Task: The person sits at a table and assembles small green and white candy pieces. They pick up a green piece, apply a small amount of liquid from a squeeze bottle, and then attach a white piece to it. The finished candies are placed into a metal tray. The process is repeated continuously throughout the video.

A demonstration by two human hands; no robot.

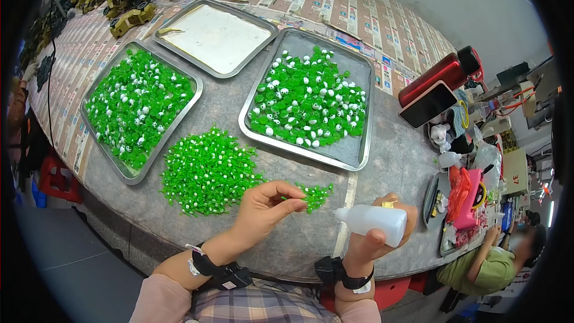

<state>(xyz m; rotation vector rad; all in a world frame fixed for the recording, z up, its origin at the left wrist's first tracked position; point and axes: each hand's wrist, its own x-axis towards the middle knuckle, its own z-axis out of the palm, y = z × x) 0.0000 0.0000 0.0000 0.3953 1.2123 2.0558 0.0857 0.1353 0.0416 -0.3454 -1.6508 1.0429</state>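
Observation:
My right hand is wrapped round a translucent white squeeze bottle, its nozzle tilted to the left. A yellow band sits on one of that hand's fingers. My left hand is closed in a pinch, thumb against forefinger. Its tips are beside a small pile of green plastic pieces, and what they hold is too small to make out. Left of that hand spreads a larger heap of small green pieces with white dots. Beyond lie two metal trays of green pieces with white, dark-dotted balls.
A metal tray with a white sheet lies farther back. Yellow toy vehicles are piled at the far left. To the right stand a red bottle, a phone, a pink container and another person.

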